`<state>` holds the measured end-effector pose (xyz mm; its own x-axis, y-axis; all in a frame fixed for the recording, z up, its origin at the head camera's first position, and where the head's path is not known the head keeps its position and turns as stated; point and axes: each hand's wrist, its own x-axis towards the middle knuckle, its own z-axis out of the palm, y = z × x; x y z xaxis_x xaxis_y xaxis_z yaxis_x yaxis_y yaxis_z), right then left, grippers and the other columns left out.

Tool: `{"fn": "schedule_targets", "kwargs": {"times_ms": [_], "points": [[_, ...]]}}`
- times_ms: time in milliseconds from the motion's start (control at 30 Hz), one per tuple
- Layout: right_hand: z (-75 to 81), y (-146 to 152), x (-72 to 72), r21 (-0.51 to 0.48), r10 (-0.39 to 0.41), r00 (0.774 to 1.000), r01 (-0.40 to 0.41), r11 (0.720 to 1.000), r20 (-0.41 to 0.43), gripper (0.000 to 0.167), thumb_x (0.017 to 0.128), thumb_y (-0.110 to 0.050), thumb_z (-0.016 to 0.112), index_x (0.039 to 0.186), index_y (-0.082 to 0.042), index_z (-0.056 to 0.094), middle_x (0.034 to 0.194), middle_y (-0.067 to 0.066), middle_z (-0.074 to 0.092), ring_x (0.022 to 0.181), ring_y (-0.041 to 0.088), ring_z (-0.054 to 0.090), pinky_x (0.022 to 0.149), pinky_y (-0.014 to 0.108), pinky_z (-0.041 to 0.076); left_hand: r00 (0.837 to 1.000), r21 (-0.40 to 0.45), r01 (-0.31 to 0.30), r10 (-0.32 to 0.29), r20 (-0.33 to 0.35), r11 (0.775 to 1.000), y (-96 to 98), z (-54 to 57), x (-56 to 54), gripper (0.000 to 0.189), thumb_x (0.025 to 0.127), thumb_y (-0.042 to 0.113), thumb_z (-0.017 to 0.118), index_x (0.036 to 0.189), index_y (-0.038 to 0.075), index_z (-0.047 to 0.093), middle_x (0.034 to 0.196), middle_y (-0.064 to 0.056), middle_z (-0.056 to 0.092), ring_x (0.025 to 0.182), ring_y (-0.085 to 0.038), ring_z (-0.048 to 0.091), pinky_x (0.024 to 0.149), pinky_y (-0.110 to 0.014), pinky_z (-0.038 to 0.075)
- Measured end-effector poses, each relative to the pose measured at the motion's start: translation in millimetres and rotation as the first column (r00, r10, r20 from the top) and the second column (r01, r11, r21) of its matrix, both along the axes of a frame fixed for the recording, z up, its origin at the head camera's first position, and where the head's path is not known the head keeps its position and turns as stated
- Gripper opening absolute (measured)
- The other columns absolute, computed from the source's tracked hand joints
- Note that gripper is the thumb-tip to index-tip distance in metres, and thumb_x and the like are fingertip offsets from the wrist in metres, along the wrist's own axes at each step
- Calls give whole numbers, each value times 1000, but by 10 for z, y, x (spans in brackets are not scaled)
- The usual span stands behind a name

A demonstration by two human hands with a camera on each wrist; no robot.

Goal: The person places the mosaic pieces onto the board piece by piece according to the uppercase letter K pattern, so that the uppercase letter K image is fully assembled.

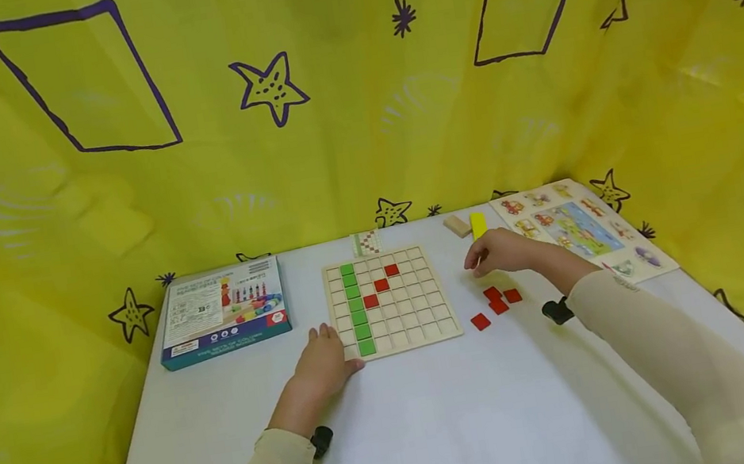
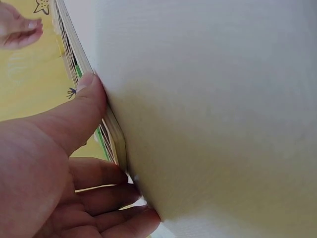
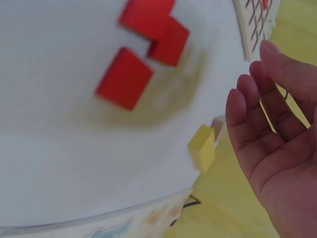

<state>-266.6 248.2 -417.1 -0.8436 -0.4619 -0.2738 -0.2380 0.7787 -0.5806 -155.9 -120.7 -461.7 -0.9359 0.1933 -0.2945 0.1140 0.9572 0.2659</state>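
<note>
A wooden grid board (image 1: 413,310) lies on the table in the head view. Green tiles (image 1: 359,318) fill one of its columns, and three red tiles (image 1: 381,285) form a diagonal beside them. My left hand (image 1: 320,364) holds the board's near left corner, thumb along the front edge and fingers at the side. To the right of the board my right hand (image 1: 501,251) hovers with loosely bent fingers and nothing in them. Several loose red tiles (image 1: 480,322) lie on the table nearer to me; the right wrist view shows three red tiles (image 3: 125,79) up close.
A small pattern card (image 1: 366,243) touches the board's far side. Behind my right hand are yellow pieces (image 1: 478,224) and plain wooden pieces (image 1: 457,226). An illustrated puzzle board (image 1: 622,243) lies far right, a game box (image 1: 223,310) left. A yellow curtain (image 1: 345,148) hangs behind the table.
</note>
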Motion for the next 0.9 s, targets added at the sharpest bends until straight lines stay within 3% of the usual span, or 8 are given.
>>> {"fn": "schedule_targets", "kwargs": {"times_ms": [200,433,900], "points": [[-130,136,104,37,-16,996,13,999,88,20,90,-2,72,110,-4,74,98,3,70,87,20,58,79,31,52,1000,-5,17,-17,-10,1000,-24,-2,3,88,92,40,73,145,-19,36,153,-34,34,145,-48,28,111,-51,37],[-238,136,159,64,-40,990,32,997,136,19,89,-1,74,107,-8,74,96,3,67,88,21,56,79,32,52,1000,-9,15,-15,-1,1000,-42,7,4,88,92,40,72,145,-18,35,154,-33,33,145,-47,28,112,-51,35],[-220,146,151,70,-9,993,1,998,115,17,88,1,73,102,-8,76,91,1,69,82,19,58,74,31,52,999,-2,33,-33,-12,999,-40,-20,-20,88,92,41,72,145,-19,36,153,-34,35,144,-48,29,112,-51,36]]}}
